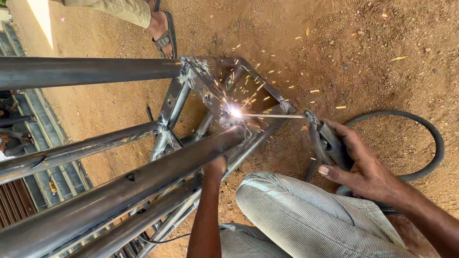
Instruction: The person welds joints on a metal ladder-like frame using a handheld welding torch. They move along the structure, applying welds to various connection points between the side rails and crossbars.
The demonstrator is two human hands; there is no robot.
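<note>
Lower centre: checked trousers (296,220). Left hand (216,167) closed around a steel tube (143,184), bracing the frame. Right hand (363,167), grip wrapped tight on the welding holder (327,143); rod (277,116) sparking at the joint (234,112), frame centre. Advisable: a steady rod. Upper left: a sandalled foot (162,28).

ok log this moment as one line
right hand: grips electrode holder | rod tip sparking at frame joint | left hand: against tube | cable on dirt

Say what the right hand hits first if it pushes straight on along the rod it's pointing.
The right hand holds an electrode holder whose welding rod points left. Straight on, the rod tip is already at the sparking joint of the steel tube frame; nothing shows between, though depth is unclear.
</note>
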